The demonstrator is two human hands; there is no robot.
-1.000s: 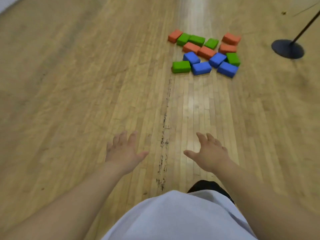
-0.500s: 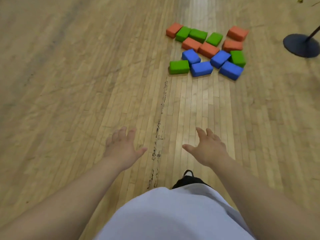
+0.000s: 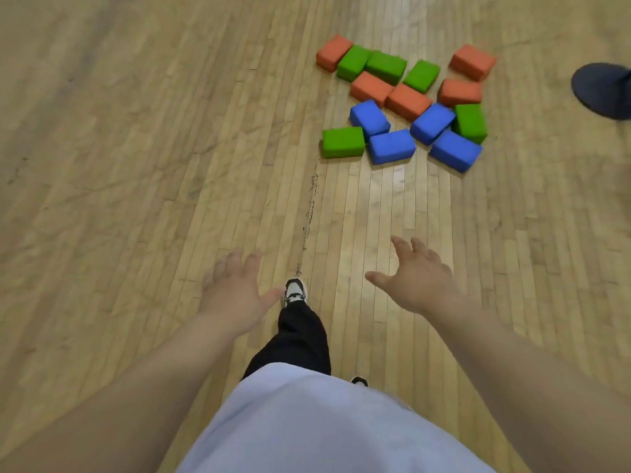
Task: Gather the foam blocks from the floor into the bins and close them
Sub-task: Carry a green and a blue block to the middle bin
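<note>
Several foam blocks lie clustered on the wooden floor (image 3: 136,165) ahead, right of centre: orange ones (image 3: 408,101) at the back and middle, green ones (image 3: 343,142) at the left, back and right, blue ones (image 3: 391,146) nearest me. My left hand (image 3: 235,290) and my right hand (image 3: 420,276) are stretched out in front of me, fingers spread, holding nothing, well short of the blocks. No bin shows in the head view.
A dark round stand base (image 3: 604,90) sits on the floor at the right edge, beside the blocks. My leg in black trousers with a white shoe (image 3: 294,291) steps forward between my hands. A dark scuff line (image 3: 310,213) runs along the boards.
I have walked closer: the block cluster looks larger and nearer. My left foot has swung forward into view. Both hands stay spread and hold nothing.
</note>
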